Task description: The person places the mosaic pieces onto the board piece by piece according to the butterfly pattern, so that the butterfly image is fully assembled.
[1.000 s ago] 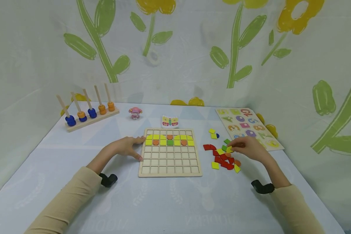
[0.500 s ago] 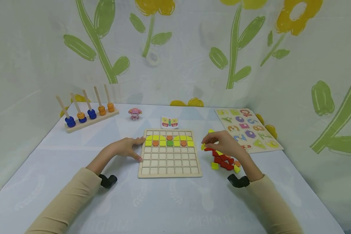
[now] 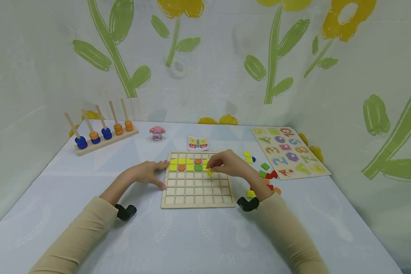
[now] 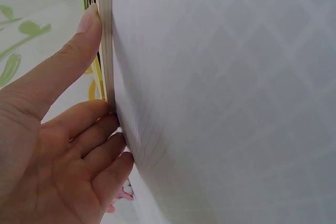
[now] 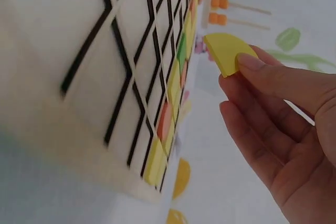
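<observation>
Right hand: the hand (image 3: pixel 229 163) is nearly closed at the tips, thumb and forefinger pinching one tile by its edge; the other fingers bend loosely beneath.
Yellow quarter-round tile: the tile (image 5: pixel 226 53) is held in the air, curved side showing in the right wrist view, clear of the cells; which cell lies under it, I cannot tell.
Just changed: half a second ago the right hand was at the loose tiles by the board's right; now it is over the wooden grid board (image 3: pixel 190 190), the tile with it.
What that means: picking up looks done and placing looks still undone, as the tile remains between the fingertips.
Left hand: the hand (image 3: pixel 145 172) has thumb and fingers spread apart and holds no tile; it rests against the board's left edge, as it did before, seemingly steadying it.
Filled cells: two rows near the far side carry yellow tiles, orange discs and a green square (image 3: pixel 198 167); the right hand hides part of them. The nearer rows in view are bare.
Loose tiles: green, red, yellow and orange pieces (image 3: pixel 265 166) lie on the surface (image 3: pixel 191 236), some behind the right forearm.
Butterfly card: the card (image 3: pixel 198 143) lies just beyond the board.
</observation>
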`<action>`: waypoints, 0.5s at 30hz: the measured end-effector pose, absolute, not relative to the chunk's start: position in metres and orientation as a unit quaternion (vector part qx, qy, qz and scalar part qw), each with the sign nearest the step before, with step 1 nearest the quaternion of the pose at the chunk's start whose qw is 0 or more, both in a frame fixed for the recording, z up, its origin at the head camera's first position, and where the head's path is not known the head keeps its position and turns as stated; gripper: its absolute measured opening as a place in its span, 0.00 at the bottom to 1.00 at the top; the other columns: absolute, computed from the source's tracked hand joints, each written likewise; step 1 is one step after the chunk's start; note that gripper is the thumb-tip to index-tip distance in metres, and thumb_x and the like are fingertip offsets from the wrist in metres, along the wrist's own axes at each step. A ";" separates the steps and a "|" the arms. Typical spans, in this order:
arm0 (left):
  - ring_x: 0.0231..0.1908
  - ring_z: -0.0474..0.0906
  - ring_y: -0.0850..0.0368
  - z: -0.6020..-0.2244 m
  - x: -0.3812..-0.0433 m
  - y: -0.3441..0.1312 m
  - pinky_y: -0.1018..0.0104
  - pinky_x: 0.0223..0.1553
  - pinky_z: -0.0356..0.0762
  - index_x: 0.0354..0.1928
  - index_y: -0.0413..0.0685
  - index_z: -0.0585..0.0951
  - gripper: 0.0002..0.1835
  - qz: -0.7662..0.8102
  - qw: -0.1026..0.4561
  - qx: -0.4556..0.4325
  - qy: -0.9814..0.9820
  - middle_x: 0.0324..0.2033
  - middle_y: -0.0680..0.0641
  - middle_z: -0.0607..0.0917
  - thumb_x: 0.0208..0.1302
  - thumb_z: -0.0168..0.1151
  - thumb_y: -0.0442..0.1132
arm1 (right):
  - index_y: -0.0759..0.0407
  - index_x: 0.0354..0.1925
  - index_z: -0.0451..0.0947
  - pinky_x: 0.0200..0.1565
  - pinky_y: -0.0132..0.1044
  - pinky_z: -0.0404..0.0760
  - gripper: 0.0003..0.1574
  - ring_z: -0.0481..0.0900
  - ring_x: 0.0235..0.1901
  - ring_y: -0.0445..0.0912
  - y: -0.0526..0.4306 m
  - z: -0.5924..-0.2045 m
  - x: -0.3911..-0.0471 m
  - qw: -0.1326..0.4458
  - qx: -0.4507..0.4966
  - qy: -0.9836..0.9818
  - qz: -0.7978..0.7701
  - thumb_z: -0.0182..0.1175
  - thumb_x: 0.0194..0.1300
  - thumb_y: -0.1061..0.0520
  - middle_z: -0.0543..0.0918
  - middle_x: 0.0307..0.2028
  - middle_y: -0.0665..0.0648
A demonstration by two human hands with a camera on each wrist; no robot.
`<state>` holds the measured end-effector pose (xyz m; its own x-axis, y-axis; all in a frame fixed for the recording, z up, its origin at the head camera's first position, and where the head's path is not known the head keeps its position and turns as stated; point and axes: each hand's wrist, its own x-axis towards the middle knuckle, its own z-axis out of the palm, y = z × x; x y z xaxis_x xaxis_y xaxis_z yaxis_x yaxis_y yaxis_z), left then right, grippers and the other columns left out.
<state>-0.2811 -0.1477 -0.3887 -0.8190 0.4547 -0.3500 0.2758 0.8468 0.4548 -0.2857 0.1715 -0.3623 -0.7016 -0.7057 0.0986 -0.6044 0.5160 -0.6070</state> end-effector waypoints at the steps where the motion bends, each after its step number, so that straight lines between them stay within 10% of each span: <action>1: 0.71 0.48 0.35 -0.389 -0.281 -0.148 0.38 0.66 0.51 0.74 0.46 0.55 0.55 0.196 0.229 0.196 0.933 0.72 0.36 0.54 0.49 0.73 0.57 | 0.61 0.38 0.84 0.42 0.30 0.82 0.05 0.82 0.33 0.40 0.166 -0.364 -0.288 0.083 -0.382 0.866 -0.312 0.65 0.61 0.66 0.86 0.35 0.52; 15: 0.71 0.48 0.36 -0.390 -0.285 -0.149 0.36 0.66 0.51 0.74 0.48 0.55 0.55 0.195 0.234 0.193 0.933 0.72 0.38 0.54 0.49 0.73 0.60 | 0.61 0.40 0.85 0.43 0.26 0.79 0.07 0.82 0.35 0.36 0.096 -0.376 -0.311 0.123 -0.437 0.848 -0.275 0.65 0.62 0.64 0.86 0.36 0.49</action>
